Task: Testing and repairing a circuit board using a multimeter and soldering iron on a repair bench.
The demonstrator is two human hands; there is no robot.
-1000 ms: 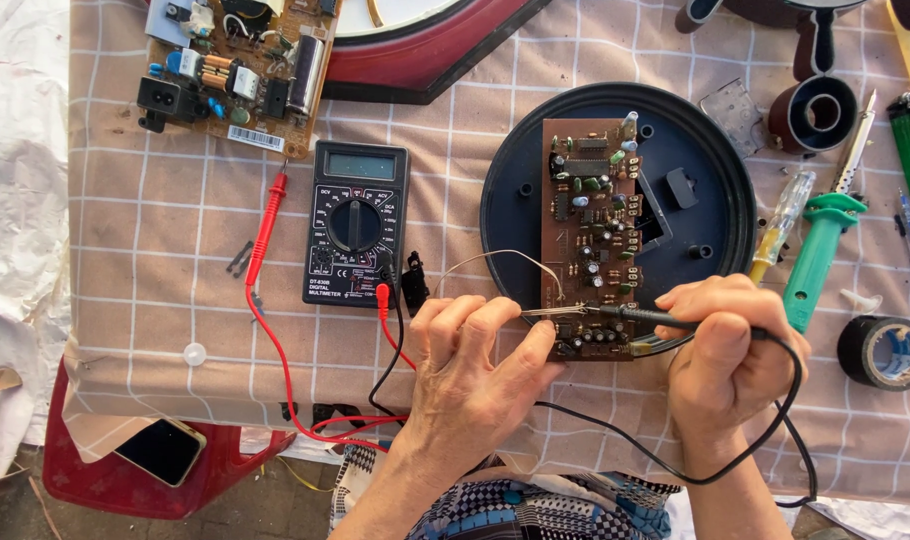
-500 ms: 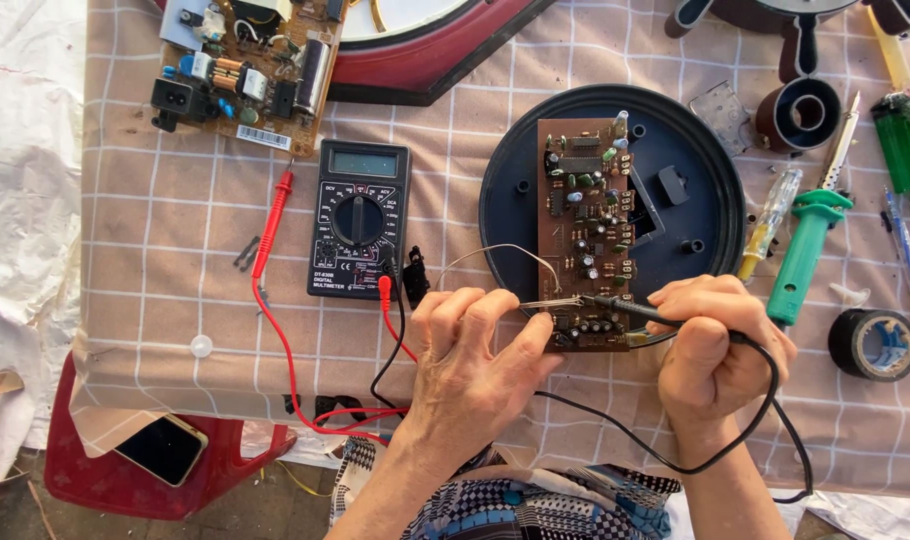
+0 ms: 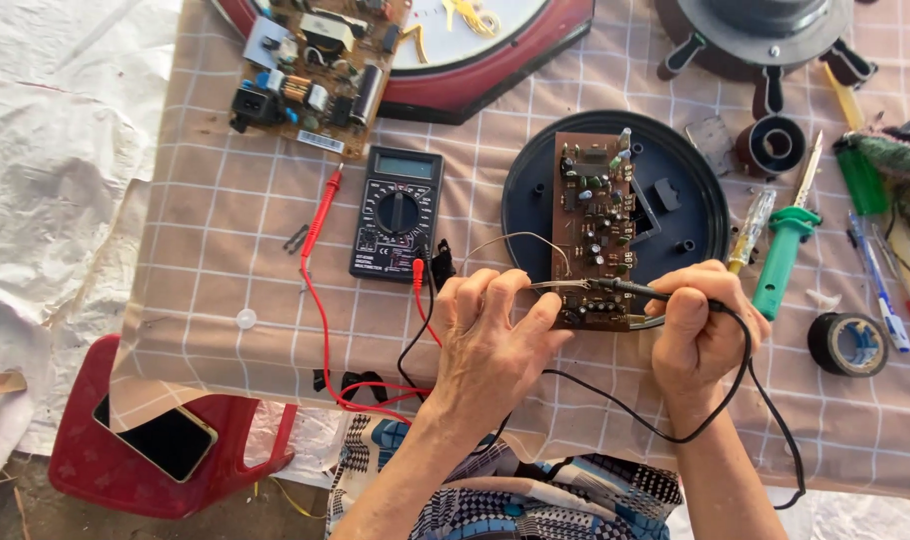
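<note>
Two hands at the board's (image 3: 595, 225) lower end. Right hand (image 3: 700, 335) clenched on probe (image 3: 630, 288), lying crosswise, tip pointing left. Left hand (image 3: 490, 340) pinches wire (image 3: 550, 285) there.

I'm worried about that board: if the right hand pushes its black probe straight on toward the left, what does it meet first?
Probably the thin metal piece pinched in the left hand, lying over the brown circuit board's lower end. The right hand points the black probe there; the height between them is unclear.
</note>
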